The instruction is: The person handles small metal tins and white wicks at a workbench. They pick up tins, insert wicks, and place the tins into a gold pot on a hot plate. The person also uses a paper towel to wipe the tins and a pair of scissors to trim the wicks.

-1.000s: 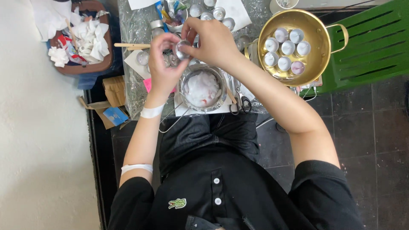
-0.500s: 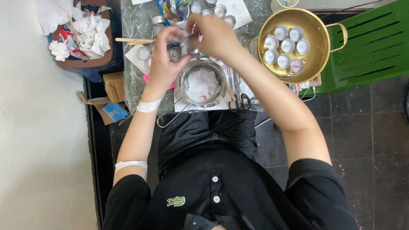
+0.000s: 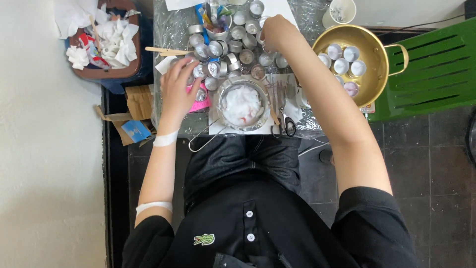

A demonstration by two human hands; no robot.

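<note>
I sit at a small foil-covered table (image 3: 168,30). My left hand (image 3: 177,87) lies at the left of a cluster of small empty metal cups (image 3: 233,47), its fingertips closed on one small metal cup (image 3: 200,71). My right hand (image 3: 276,32) reaches to the far side of the cluster, fingers curled down among the cups and hidden. Just below the cluster stands a metal bowl (image 3: 218,106) holding white wax pieces (image 3: 242,103).
A gold pot (image 3: 374,84) with several filled white cups sits at the right on a green stool (image 3: 436,59). Scissors (image 3: 286,123) lie beside the bowl and wooden sticks (image 3: 163,50) at the left. A brown bin (image 3: 106,73) of tissue stands far left.
The hands held one small cup together above the bowl. Now they are apart: the left has dropped to the table's left side and the right has reached forward to the far cups.
</note>
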